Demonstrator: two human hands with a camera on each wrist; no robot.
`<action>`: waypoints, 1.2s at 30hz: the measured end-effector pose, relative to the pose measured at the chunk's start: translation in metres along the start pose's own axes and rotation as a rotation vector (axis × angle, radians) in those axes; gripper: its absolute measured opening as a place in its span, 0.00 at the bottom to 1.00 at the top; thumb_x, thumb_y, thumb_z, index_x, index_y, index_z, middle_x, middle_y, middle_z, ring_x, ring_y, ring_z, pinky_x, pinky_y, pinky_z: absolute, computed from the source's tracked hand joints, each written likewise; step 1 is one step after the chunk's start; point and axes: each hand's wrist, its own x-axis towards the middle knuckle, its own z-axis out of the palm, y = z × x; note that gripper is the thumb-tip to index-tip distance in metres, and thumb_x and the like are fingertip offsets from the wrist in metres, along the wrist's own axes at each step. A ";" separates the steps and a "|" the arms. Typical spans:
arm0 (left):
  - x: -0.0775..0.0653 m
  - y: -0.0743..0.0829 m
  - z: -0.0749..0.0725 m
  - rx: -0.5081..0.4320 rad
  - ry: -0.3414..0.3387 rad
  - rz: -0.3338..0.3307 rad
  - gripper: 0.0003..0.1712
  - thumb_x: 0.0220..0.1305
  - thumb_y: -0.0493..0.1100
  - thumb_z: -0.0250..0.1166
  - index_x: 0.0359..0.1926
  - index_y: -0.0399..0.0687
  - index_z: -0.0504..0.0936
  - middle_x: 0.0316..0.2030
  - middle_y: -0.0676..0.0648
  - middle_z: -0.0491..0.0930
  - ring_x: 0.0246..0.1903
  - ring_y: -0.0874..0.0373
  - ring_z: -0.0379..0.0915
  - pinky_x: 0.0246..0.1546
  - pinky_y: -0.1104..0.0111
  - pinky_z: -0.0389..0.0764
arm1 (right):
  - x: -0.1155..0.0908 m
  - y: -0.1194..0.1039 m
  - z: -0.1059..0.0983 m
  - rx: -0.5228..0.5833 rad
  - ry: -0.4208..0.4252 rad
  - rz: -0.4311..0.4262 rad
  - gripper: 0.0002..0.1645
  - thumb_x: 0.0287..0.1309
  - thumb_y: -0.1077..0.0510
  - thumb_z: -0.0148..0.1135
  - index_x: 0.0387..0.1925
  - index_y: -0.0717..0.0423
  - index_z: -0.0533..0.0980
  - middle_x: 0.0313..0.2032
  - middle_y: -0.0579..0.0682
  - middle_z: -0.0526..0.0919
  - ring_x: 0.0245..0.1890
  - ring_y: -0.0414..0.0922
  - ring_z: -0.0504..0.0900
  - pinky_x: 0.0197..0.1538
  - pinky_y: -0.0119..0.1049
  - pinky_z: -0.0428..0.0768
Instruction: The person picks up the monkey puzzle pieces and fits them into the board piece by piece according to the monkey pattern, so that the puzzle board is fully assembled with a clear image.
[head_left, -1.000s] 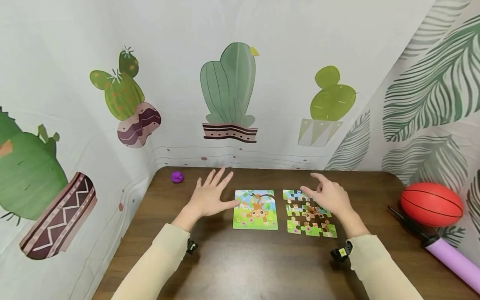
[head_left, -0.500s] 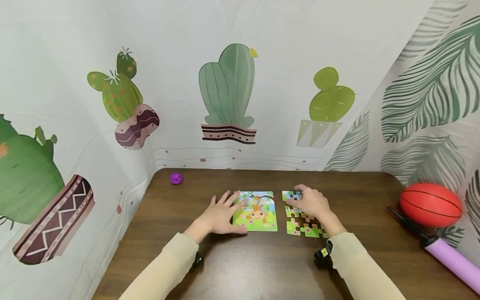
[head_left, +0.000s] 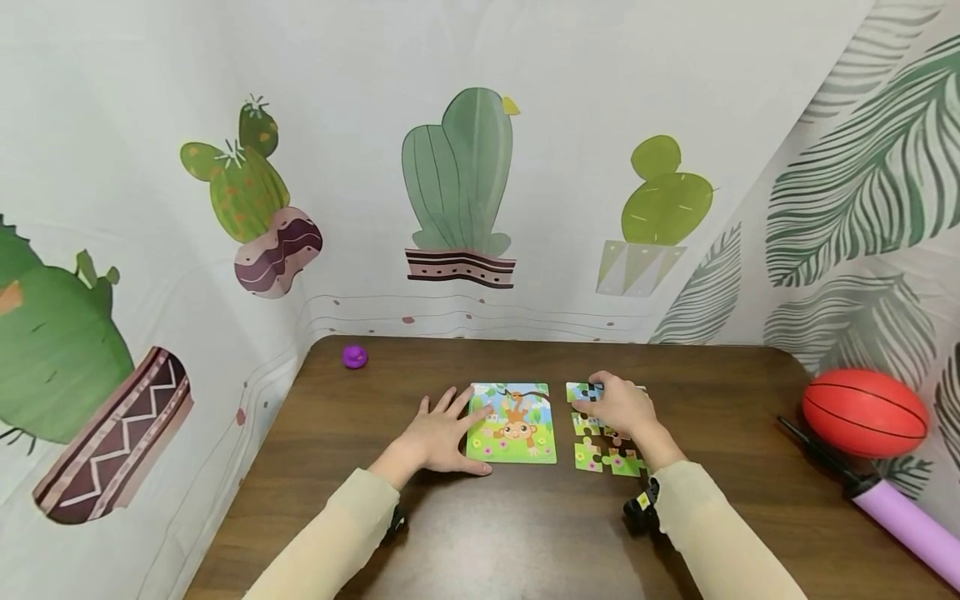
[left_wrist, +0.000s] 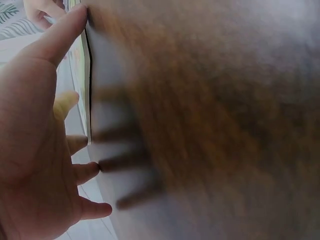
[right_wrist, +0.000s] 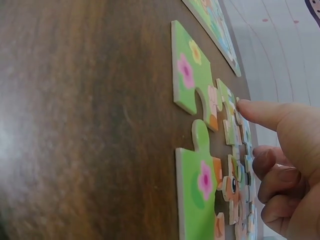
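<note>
My left hand [head_left: 442,437] rests with spread fingers at the left side of a square monkey picture board [head_left: 517,433]. Its index fingertip overlaps the picture, and the thumb lies near the lower left corner. In the left wrist view, the fingers [left_wrist: 90,172] reach down to the table beside the board's edge. My right hand [head_left: 626,408] is over the loose jigsaw pieces [head_left: 617,461], thumb and index finger at either side of a top-left jigsaw piece [head_left: 577,390]. In the right wrist view, the thumb tip meets a piece's edge and the other fingers curl in.
On the brown table [head_left: 480,533], a purple rubber duck [head_left: 355,357] sits at the back left. A red ball [head_left: 865,413] and a lilac pump [head_left: 907,525] with a black nozzle lie at the right. A cactus-print cloth [head_left: 555,167] hangs behind.
Since a second ago, my left hand has come down and right to the picture board's edge. My right hand has moved left and down onto the top-left pieces. Both have barely moved over the last half second.
</note>
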 end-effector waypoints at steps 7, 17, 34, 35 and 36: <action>0.000 -0.002 0.002 -0.003 0.005 0.000 0.61 0.54 0.88 0.56 0.83 0.72 0.51 0.83 0.46 0.37 0.80 0.40 0.36 0.69 0.29 0.48 | 0.001 -0.003 -0.001 0.004 -0.005 0.005 0.43 0.62 0.37 0.71 0.68 0.60 0.73 0.12 0.46 0.74 0.09 0.42 0.67 0.16 0.37 0.65; -0.001 -0.003 0.002 -0.031 0.000 0.004 0.58 0.57 0.86 0.55 0.83 0.71 0.53 0.83 0.46 0.37 0.80 0.41 0.36 0.70 0.30 0.49 | 0.004 -0.004 -0.001 0.026 -0.015 0.033 0.40 0.62 0.38 0.71 0.65 0.59 0.73 0.27 0.47 0.81 0.21 0.46 0.74 0.28 0.44 0.69; -0.002 -0.006 0.001 -0.061 0.006 0.016 0.57 0.58 0.84 0.57 0.83 0.69 0.55 0.83 0.46 0.38 0.80 0.40 0.37 0.70 0.30 0.48 | 0.008 -0.003 0.007 0.017 0.126 -0.023 0.35 0.55 0.43 0.78 0.56 0.58 0.75 0.42 0.53 0.80 0.34 0.49 0.78 0.35 0.46 0.76; -0.001 -0.006 0.001 -0.061 0.006 0.017 0.57 0.58 0.84 0.57 0.83 0.69 0.55 0.83 0.46 0.39 0.80 0.40 0.37 0.70 0.30 0.48 | 0.009 -0.002 0.008 0.020 0.132 -0.027 0.35 0.55 0.43 0.78 0.56 0.58 0.75 0.42 0.53 0.80 0.34 0.49 0.78 0.35 0.46 0.76; -0.001 -0.006 0.001 -0.059 0.003 0.016 0.57 0.58 0.84 0.57 0.83 0.69 0.54 0.83 0.46 0.38 0.80 0.41 0.37 0.70 0.30 0.48 | 0.009 -0.001 0.009 0.028 0.134 -0.031 0.34 0.55 0.44 0.78 0.55 0.57 0.75 0.42 0.53 0.80 0.33 0.49 0.78 0.34 0.45 0.76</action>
